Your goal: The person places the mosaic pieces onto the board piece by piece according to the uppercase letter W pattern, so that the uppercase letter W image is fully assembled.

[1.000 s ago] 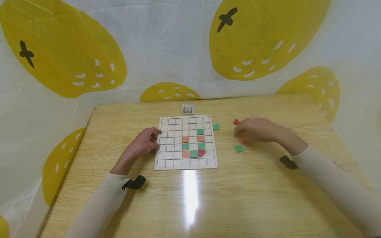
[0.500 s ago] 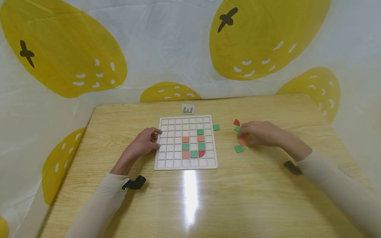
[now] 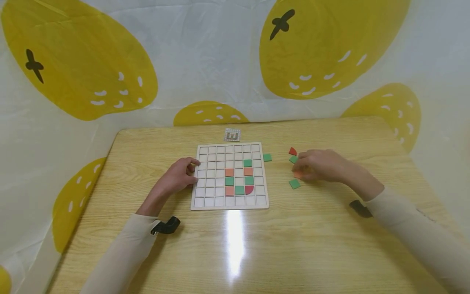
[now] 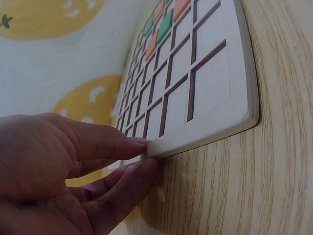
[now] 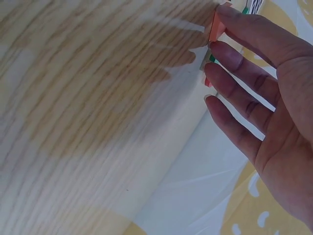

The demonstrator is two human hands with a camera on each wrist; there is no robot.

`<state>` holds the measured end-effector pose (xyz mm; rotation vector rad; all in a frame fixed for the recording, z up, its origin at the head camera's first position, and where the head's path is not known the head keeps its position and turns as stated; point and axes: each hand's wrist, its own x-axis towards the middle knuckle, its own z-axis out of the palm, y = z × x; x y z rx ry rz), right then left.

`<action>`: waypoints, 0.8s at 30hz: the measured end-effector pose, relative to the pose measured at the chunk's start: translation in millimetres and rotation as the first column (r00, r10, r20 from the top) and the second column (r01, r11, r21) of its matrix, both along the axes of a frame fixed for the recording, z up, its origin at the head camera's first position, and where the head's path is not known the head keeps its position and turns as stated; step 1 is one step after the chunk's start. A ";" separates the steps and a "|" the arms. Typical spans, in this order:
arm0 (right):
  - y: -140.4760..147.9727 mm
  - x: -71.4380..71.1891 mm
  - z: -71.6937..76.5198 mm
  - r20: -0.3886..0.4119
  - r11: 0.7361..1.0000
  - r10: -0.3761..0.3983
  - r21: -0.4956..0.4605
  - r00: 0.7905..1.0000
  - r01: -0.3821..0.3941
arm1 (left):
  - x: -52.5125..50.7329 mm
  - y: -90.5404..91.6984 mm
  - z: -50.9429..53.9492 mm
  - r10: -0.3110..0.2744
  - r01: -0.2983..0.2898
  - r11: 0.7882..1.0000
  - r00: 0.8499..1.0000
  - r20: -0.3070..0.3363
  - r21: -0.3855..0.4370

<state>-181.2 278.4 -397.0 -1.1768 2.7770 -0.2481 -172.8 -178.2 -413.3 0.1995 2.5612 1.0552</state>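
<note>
Tabletop (image 3: 293, 245), right hand (image 3: 318, 165) on orange tile (image 5: 214, 27)

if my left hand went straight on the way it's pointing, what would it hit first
The grid board. Your left hand has its fingertips at the board's left edge, so it would likely push there first; how firm the contact is isn't clear.

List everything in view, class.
Table: 1, yellowish, centre
Grid board: 1, whitish, on table
Placed squares: 4 green, 3 orange, on board
Placed quadrant: 1, red, on board
Loose squares: 3 green, 1 orange, right of board
Loose quadrant: 1, red, right of board
Pattern card: 1, grey, beyond board
Fruit-print surround: 1, yellow-white, around table
Wrist pieces: 2, black, cuffs
Sleeves: 2, beige, forearms
Left hand: 1, gripping board
Right hand: 1, pinching loose orange square
</note>
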 end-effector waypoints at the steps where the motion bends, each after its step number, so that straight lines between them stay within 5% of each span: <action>1: -0.1 0.0 -0.1 -0.001 1.000 -0.001 0.001 1.000 0.001 | -0.2 0.0 -0.2 -0.001 0.001 1.000 1.000 0.000 -0.001; 24: -3.4 -6.1 -0.5 0.020 0.999 -0.035 -0.015 0.999 0.035 | -2.5 -1.2 -2.4 -0.008 0.008 1.000 1.000 0.001 -0.003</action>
